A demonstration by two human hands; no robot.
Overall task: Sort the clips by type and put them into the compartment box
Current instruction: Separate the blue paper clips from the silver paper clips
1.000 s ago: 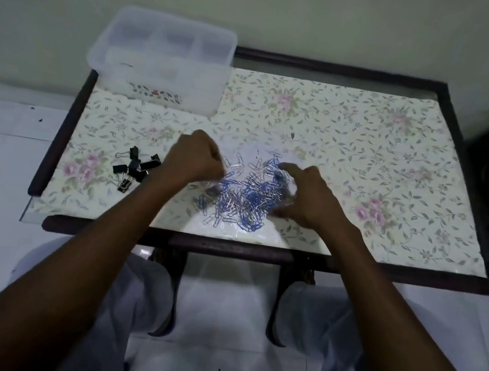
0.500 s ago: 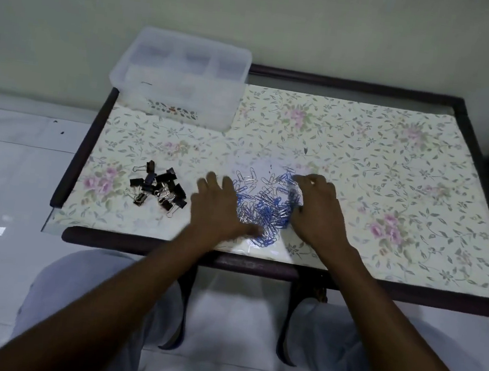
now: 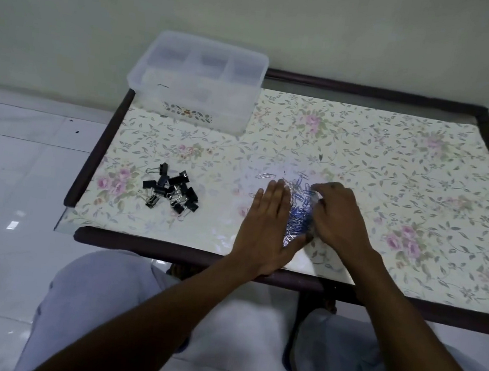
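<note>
Two hands at the near edge of the table [image 3: 151, 246], closing on one heap of paper clips [image 3: 298, 211] from either side. Left hand [image 3: 266, 227] flat, fingers straight and together, pressed to the heap's left flank; right hand [image 3: 338, 219] loosely cupped against its right flank, fingers bent over the wire but pinching nothing visible. Heap squeezed between the palms, long axis running away from the body, equally near to both hands. A few loose silver clips [image 3: 265, 176] just past the left fingertips. Further left, well apart, black binder clips [image 3: 172, 191] in their own pile, untouched. Far left corner: compartment box [image 3: 197, 83], clear, nothing discernible inside. Likely next: scooping the heap up and carrying it away and leftward to the box.
</note>
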